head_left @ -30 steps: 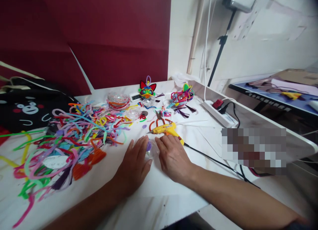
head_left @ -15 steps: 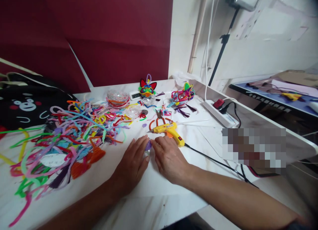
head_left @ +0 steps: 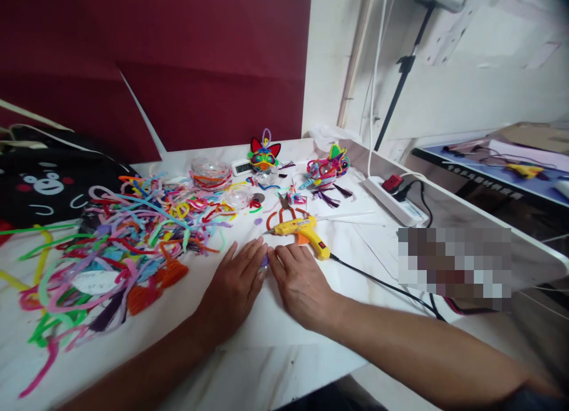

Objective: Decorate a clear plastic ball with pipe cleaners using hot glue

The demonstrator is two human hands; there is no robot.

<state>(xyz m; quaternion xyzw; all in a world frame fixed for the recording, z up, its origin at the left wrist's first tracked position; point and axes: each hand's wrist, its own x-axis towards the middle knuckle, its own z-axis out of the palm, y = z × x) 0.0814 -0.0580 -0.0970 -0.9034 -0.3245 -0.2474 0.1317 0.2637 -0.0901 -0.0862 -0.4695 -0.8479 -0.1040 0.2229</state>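
Note:
Between my two hands, on the white table (head_left: 293,343), sits a small purple fuzzy piece (head_left: 265,260), mostly covered by fingers. My left hand (head_left: 237,281) presses against its left side with long, close-set fingers. From the other side my right hand (head_left: 302,281) grips it with bent fingers. Just beyond my knuckles lies a yellow hot glue gun (head_left: 296,227), nozzle pointing left. Orange-handled pliers (head_left: 285,206) rest behind the gun. A small purple disc (head_left: 258,221) lies left of the nozzle.
A heap of colourful pipe cleaners (head_left: 133,233) spreads across the left. Finished pipe-cleaner ornaments (head_left: 264,156) and a stack of clear plastic shells (head_left: 210,169) stand at the back. A power strip (head_left: 398,204) lies at right; the glue gun's black cord (head_left: 377,282) runs rightward.
The fingers of both hands have closed in a little more over the purple piece, and less of it shows. The camera view has shifted slightly; the tools stay in place.

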